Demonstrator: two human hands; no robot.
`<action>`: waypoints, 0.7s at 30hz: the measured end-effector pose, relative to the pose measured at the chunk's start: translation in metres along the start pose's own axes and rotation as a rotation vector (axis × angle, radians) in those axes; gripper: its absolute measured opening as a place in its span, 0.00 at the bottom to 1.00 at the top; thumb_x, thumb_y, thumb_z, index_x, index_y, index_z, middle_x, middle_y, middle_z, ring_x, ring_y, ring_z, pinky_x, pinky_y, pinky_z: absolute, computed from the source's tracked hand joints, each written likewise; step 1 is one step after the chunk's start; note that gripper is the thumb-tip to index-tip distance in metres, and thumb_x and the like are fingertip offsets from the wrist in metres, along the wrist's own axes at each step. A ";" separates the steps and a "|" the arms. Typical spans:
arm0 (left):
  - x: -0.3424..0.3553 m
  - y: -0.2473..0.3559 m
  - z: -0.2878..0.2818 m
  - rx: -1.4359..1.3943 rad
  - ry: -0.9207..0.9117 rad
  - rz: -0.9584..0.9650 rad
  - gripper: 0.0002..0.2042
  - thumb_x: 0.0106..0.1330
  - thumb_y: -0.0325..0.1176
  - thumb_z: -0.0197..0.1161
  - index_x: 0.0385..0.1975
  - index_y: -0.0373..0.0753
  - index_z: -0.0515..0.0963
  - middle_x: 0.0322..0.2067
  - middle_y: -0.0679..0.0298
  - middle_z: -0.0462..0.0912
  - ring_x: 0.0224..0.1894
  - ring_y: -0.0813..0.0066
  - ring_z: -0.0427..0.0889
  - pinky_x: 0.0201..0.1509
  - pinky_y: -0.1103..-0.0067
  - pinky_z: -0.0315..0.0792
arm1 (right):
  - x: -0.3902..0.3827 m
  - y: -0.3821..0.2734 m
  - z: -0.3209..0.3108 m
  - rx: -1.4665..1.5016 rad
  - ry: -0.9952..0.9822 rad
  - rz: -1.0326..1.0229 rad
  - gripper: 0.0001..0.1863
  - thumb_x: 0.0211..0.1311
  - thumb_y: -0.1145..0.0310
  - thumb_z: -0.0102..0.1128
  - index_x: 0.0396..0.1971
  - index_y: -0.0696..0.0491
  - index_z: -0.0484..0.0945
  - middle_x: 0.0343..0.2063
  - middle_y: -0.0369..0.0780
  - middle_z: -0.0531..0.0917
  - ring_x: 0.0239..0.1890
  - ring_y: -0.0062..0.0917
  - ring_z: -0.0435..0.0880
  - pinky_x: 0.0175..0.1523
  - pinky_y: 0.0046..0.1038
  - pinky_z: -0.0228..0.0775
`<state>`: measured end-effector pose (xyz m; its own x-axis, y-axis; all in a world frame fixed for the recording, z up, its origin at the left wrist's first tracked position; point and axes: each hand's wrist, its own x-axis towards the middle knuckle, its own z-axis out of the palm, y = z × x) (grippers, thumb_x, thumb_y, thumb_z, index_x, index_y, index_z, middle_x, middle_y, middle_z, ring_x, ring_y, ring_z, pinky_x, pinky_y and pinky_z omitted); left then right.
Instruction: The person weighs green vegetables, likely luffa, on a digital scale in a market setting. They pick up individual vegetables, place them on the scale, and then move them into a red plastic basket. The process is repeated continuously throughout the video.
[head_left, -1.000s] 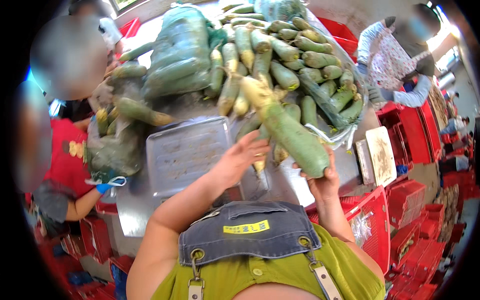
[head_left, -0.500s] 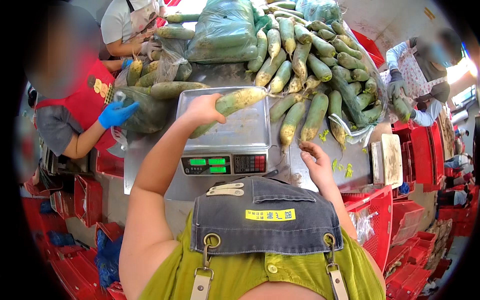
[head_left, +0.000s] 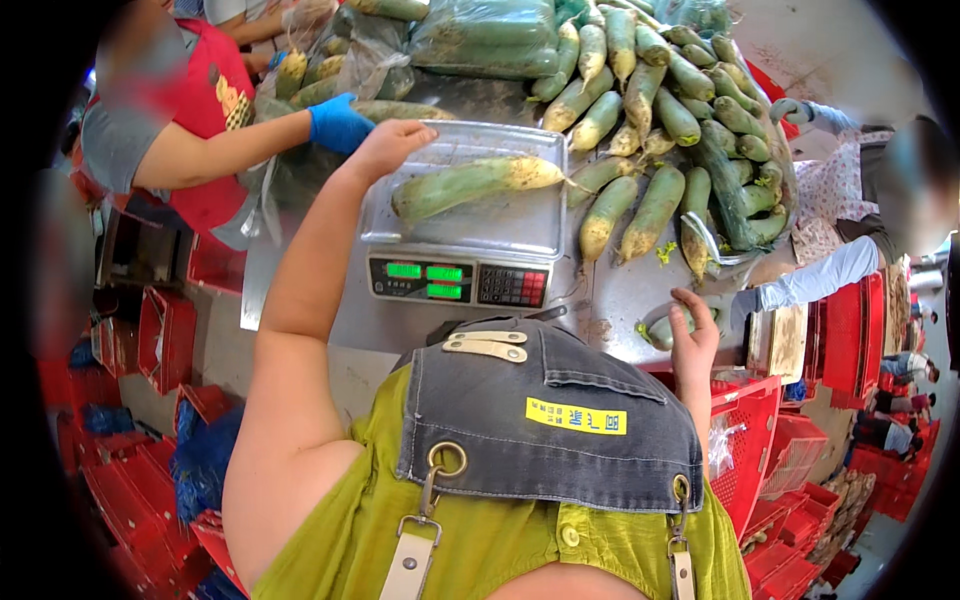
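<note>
**One radish alone on the scale, your left hand off it**

You have one scale in front of you, and on its one metal tray lies a single green radish, on its side, pale tip toward 3 o'clock. Take the scale as the centre of the clock. Three small green displays glow on its front, left of one keypad.

Your left hand is between 10 and 11 o'clock, at the tray's far corner, fingers loosely stretched and released from the radish. One blue glove, worn by a co-worker in a red apron, is just beside it at 10 o'clock.

Your right hand is at 4 o'clock, fingers raised, right by a second radish; you cannot tell whether it grasps that one. One gloved hand of another co-worker is at that radish's far side.

At 3 o'clock, four loose radishes lie side by side on the metal table. Beyond them, at 2 o'clock, is one heap, too overlapped to count. One full bag sits at 12 o'clock, and one pale block at 4 o'clock.
</note>
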<state>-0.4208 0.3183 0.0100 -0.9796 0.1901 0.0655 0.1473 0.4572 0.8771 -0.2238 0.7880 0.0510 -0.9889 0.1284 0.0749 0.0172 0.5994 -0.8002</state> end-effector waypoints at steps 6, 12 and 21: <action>-0.030 0.005 -0.016 0.002 0.189 -0.063 0.10 0.59 0.33 0.62 0.23 0.31 0.75 0.18 0.67 0.74 0.25 0.81 0.69 0.31 0.80 0.65 | 0.009 0.006 -0.001 -0.078 -0.032 -0.037 0.15 0.60 0.70 0.57 0.45 0.61 0.75 0.42 0.42 0.81 0.47 0.26 0.76 0.55 0.26 0.64; -0.047 0.004 -0.016 0.238 0.488 0.024 0.08 0.56 0.30 0.62 0.32 0.33 0.78 0.27 0.59 0.80 0.29 0.71 0.78 0.36 0.78 0.71 | 0.021 0.031 -0.007 -0.320 -0.100 -0.059 0.17 0.55 0.65 0.60 0.44 0.57 0.77 0.42 0.46 0.81 0.46 0.37 0.79 0.53 0.32 0.67; -0.054 0.018 0.035 0.623 0.019 0.177 0.34 0.40 0.36 0.73 0.53 0.42 0.72 0.43 0.53 0.79 0.47 0.57 0.77 0.52 0.71 0.70 | 0.032 0.032 0.014 -0.341 -0.221 -0.012 0.19 0.54 0.63 0.60 0.44 0.56 0.77 0.42 0.47 0.80 0.46 0.39 0.79 0.49 0.34 0.70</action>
<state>-0.3606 0.3469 0.0050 -0.9346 0.2960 0.1974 0.3531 0.8398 0.4123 -0.2571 0.7998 0.0196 -0.9966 -0.0308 -0.0762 0.0167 0.8323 -0.5541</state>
